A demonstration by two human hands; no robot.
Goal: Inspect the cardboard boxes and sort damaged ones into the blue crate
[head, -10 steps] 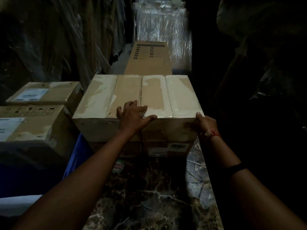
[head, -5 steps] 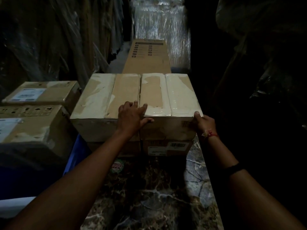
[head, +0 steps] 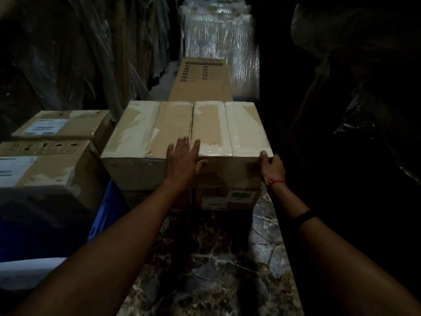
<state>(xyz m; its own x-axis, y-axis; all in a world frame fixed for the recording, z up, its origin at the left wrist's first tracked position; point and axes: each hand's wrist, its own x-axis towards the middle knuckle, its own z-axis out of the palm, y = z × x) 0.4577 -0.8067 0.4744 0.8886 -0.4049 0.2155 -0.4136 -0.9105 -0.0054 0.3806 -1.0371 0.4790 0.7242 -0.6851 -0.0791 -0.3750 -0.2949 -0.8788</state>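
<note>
A large cardboard box with torn, peeling white tape on its top sits on another box that carries a barcode label. My left hand lies flat over the near top edge of the taped box, fingers straight. My right hand grips the box's near right corner, fingers curled round it. The blue crate stands low at the left, partly hidden by boxes in it.
Two labelled cardboard boxes rest at the left over the crate. A long printed box lies behind, with a film-wrapped stack beyond. A dark marble surface runs below. Plastic-covered goods close in both sides.
My left hand's fingers have straightened and slid a little further onto the box top. The right hand has stayed at the corner. The view has shifted slightly.
</note>
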